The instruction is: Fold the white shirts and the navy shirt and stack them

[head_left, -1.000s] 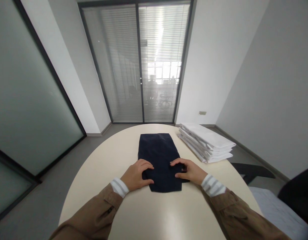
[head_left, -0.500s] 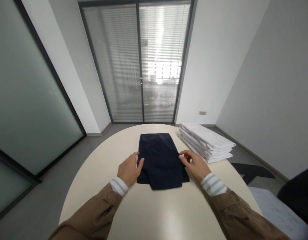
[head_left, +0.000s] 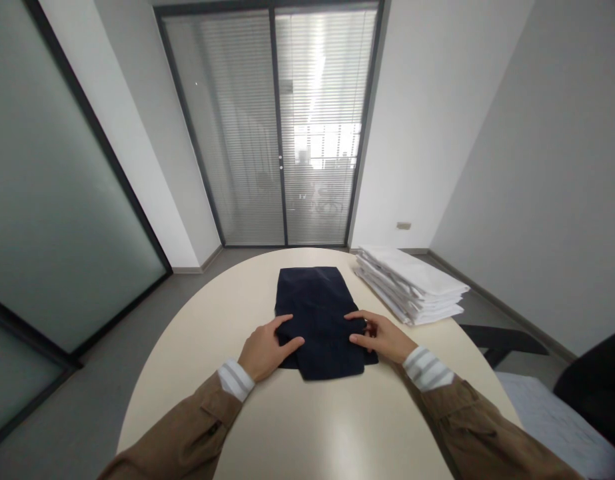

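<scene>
A folded navy garment (head_left: 317, 300) lies flat on the table, with its lower layers showing at both near corners. My left hand (head_left: 267, 347) rests at its left edge, thumb and index finger apart on top of the cloth. Over the right edge, my right hand (head_left: 384, 335) has thumb and index finger spread on the fabric; its other fingers curl near the side and are partly hidden. Neither hand visibly lifts the cloth.
The round cream table (head_left: 202, 320) carries a stack of folded white cloth items (head_left: 412, 280) at the back right. A dark chair (head_left: 594, 387) stands at the right, near a white patterned surface (head_left: 557, 420). Glass doors with blinds (head_left: 317, 167) are beyond.
Both hands have slid inward and slightly nearer me, from the garment's side edges onto its top. Thumbs and index fingers have spread. The garment has hardly moved.
</scene>
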Tool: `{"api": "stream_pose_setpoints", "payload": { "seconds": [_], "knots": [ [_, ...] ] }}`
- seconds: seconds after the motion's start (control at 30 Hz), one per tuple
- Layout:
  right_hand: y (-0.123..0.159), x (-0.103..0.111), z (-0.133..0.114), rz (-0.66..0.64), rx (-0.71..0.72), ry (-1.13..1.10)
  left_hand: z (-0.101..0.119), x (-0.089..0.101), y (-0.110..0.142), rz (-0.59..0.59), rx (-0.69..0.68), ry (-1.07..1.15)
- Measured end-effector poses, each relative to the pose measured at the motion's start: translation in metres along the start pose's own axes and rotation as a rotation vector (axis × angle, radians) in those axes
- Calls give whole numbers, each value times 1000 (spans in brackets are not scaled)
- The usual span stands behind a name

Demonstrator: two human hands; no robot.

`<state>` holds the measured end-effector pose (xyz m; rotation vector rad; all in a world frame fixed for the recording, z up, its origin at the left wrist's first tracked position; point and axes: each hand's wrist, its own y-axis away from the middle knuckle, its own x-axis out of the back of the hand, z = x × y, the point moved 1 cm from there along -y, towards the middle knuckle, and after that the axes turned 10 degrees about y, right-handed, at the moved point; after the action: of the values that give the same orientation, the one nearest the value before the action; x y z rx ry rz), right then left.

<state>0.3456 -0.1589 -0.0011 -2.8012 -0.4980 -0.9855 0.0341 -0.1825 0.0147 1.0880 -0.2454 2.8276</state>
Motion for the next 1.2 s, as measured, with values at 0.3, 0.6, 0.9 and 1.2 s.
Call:
{"api": "stream_pose_setpoints", "payload": {
  "seconds": [0.3, 0.6, 0.9, 1.2],
  "knots": [
    [3, 2, -2, 1, 51, -3, -1, -14, 6, -120, -220, 193],
    [-1, 0, 1, 122, 39, -91, -7, -21, -3, 85, -48, 581],
    [-3, 2, -12, 313, 105, 29, -8, -17, -7, 173, 7, 646],
    [-8, -10, -22, 340, -19, -259, -1, -11, -9, 201, -148, 472]
  ]
}}
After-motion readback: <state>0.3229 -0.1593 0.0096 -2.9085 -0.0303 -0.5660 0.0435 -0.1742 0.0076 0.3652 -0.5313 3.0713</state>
